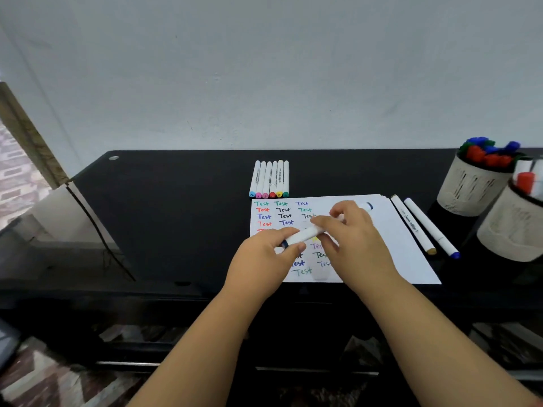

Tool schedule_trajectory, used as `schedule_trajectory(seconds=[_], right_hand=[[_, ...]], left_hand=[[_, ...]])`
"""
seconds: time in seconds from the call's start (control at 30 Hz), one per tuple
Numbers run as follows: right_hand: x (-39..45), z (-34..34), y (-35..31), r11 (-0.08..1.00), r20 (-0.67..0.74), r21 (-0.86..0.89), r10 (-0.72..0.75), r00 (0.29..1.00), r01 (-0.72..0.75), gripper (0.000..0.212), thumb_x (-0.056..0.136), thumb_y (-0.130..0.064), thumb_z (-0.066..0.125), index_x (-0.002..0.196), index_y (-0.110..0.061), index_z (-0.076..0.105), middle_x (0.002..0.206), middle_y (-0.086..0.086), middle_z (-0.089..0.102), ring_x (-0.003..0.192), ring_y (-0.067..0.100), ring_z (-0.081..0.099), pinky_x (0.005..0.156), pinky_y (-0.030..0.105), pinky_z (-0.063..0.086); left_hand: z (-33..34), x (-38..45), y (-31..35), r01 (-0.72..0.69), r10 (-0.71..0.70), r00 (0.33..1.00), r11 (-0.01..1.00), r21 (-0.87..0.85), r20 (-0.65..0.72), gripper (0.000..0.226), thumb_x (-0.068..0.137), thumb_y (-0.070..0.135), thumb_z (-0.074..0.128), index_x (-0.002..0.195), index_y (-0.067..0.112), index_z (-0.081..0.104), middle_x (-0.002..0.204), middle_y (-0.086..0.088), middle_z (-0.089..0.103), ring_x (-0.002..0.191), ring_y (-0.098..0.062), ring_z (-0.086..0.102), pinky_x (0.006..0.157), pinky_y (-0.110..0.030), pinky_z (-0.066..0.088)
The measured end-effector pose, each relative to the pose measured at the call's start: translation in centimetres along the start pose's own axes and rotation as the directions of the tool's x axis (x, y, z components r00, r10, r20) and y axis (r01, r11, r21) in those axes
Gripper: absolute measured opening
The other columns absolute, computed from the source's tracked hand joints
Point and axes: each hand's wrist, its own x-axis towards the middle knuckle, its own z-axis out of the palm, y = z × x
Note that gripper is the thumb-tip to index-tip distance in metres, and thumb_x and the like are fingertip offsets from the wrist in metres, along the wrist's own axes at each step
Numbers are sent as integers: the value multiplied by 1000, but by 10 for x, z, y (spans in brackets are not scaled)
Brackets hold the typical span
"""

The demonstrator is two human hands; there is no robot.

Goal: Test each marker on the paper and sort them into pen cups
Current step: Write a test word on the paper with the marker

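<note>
A white marker [305, 235] with dark blue ends is held over the paper [393, 230] by both hands. My left hand [264, 259] pinches its lower left end, near the dark blue cap. My right hand [352, 233] grips the barrel further up, and the marker's far end [367, 205] sticks out past my fingers. The paper bears rows of the word "Test" in several colours. Several white markers [270, 180] lie side by side just behind the paper. Two more markers [423, 224] lie to the right of the paper.
Two pale pen cups stand at the right edge of the black desk [164, 207]: the rear cup [473, 186] holds red, blue and green capped markers, the nearer cup [511, 227] holds a few more. A cable [97, 227] runs down at the left. A grey wall is behind.
</note>
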Motion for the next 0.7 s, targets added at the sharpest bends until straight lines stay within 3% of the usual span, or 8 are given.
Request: schedule_trajectory(seconds=[0.13,0.2,0.27,0.33,0.4,0.53,0.7], right_hand=[[5,-15,9,998,-12,-6,60,998,-60,20,77,0,72,95,-8,69,93,11,58,78,31,58,46,34,48],[3,-29,25,994,-51,-5,109,993,-109,20,78,4,69,96,-5,67,96,12,59,77,32,61,51,36,51],[0,-47,43,982,-82,11,188,979,-188,23,83,3,64,104,-6,66,107,9,59,84,24,61,62,27,47],[-5,-69,59,949,-74,52,314,947,-310,25,91,-4,56,114,-12,62,116,-1,54,89,7,51,71,9,40],[-10,-90,72,920,-70,107,385,920,-376,25,94,-9,53,116,-15,60,112,-8,50,89,-3,42,72,-1,35],[-15,-121,87,880,-132,205,458,879,-428,22,94,-13,53,115,-16,58,108,-7,51,87,1,54,72,3,40],[-27,-163,114,840,-236,174,542,806,-514,20,95,-13,52,115,-15,55,112,-8,49,88,-4,51,67,1,41]], left_hand=[[0,8,7,3,-3,993,1000,-4,115,39,90,41,56,129,40,53,114,22,54,106,0,46,84,-19,37],[6,17,12,15,-16,982,1000,11,190,48,90,47,54,136,42,43,136,18,46,123,-3,41,95,-22,33],[16,27,21,16,-21,969,1000,23,246,51,90,49,52,139,43,37,147,15,36,134,-8,33,101,-24,28],[32,37,31,-4,-15,956,998,66,293,52,91,49,49,141,42,34,151,14,30,138,-10,27,107,-28,25],[50,49,39,-44,10,947,994,98,322,53,91,51,48,142,41,33,152,15,28,138,-11,28,110,-31,25],[85,68,40,-158,95,923,977,141,373,56,92,49,48,144,36,32,153,16,24,138,-7,27,108,-26,23],[132,87,49,-307,130,881,890,338,456,64,96,51,37,150,24,17,158,9,4,145,-9,2,115,-30,8]])
